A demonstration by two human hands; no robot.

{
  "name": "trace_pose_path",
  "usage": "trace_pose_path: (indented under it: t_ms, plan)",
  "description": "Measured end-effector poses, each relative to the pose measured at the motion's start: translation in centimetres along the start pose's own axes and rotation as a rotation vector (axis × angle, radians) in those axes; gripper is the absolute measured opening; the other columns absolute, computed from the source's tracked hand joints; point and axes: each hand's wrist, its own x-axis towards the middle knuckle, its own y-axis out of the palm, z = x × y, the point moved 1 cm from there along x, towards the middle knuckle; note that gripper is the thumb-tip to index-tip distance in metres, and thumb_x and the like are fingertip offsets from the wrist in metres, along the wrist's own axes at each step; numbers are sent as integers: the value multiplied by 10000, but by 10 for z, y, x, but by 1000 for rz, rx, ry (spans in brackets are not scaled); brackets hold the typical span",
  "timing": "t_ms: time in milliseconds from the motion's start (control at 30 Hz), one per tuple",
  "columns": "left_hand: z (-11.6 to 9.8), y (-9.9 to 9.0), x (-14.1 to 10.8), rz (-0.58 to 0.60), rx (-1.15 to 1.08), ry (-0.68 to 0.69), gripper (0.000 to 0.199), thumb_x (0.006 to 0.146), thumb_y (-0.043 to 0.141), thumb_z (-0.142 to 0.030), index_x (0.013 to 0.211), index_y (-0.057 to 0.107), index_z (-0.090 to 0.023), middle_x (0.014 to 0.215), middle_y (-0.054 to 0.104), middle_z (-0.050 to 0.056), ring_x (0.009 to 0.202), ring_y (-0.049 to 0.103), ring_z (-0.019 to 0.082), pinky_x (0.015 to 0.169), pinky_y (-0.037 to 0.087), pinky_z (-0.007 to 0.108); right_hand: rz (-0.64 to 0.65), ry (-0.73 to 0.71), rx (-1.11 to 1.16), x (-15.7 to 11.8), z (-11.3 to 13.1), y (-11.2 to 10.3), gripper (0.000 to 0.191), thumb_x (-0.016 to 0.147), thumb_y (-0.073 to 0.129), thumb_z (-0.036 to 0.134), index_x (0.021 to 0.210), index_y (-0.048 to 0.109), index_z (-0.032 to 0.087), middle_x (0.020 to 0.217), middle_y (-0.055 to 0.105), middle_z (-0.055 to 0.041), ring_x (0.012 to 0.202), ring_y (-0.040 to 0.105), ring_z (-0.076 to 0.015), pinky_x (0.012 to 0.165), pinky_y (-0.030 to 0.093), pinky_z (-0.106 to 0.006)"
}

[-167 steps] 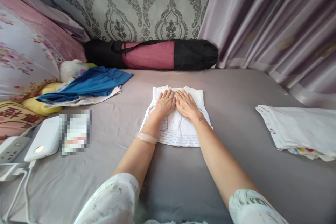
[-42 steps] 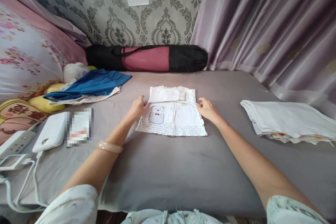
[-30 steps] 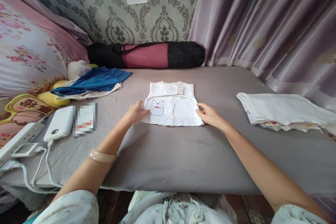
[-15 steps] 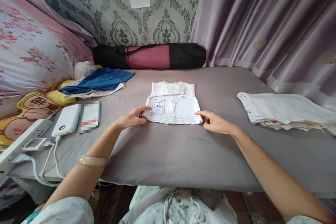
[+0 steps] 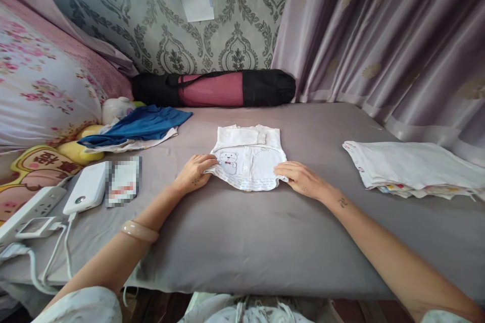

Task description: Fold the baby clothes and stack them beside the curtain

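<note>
A small white baby shirt (image 5: 248, 156) with a bear print lies front up on the grey sheet, its sleeves folded across the chest. My left hand (image 5: 195, 171) grips the shirt's lower left corner, fingers on top and the thumb hidden beneath. On the opposite side, my right hand (image 5: 301, 178) is closed on the lower right corner. Both corners are slightly lifted and bunched, while the middle of the hem sags toward me in a curve.
A stack of folded white cloths (image 5: 413, 166) lies at the right. Blue clothing (image 5: 140, 123) rests at the left, near a white power bank (image 5: 86, 189), a power strip (image 5: 30, 209) and cables. A black and pink rolled bag (image 5: 210, 88) lies along the wall.
My fingers have closed round the two lower corners of the shirt and raised them a little. Its hem was flat and now bows. The camera view has tilted slightly upward.
</note>
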Motion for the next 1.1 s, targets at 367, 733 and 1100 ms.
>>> trace_pose_path:
  t_ms: [367, 733, 1100]
  plan:
    - [17, 25, 36, -253, 172, -105, 452, 745, 439, -137, 1178, 566, -168, 1033, 669, 117, 950, 614, 265, 835, 450, 376, -316, 172, -88, 34, -23, 2, 440, 862, 382, 22, 1170, 608, 241, 1107, 700, -50, 1005, 666, -205, 861, 528, -324]
    - [39, 32, 86, -221, 164, -284, 450, 785, 457, -150, 1228, 534, -139, 1135, 633, 149, 1058, 570, 289, 906, 403, 394, -358, 359, -231, 76, -59, 5, 420, 891, 375, 95, 1215, 607, 231, 1186, 679, -67, 1062, 630, -221, 933, 476, -322]
    - [78, 59, 127, -45, -34, -790, 289, 919, 456, -339, 1072, 620, -157, 1025, 694, 131, 975, 640, 242, 818, 451, 313, -212, 780, -253, 99, -119, 26, 282, 941, 419, 284, 1003, 672, 175, 1036, 677, -127, 944, 622, -230, 787, 460, -298]
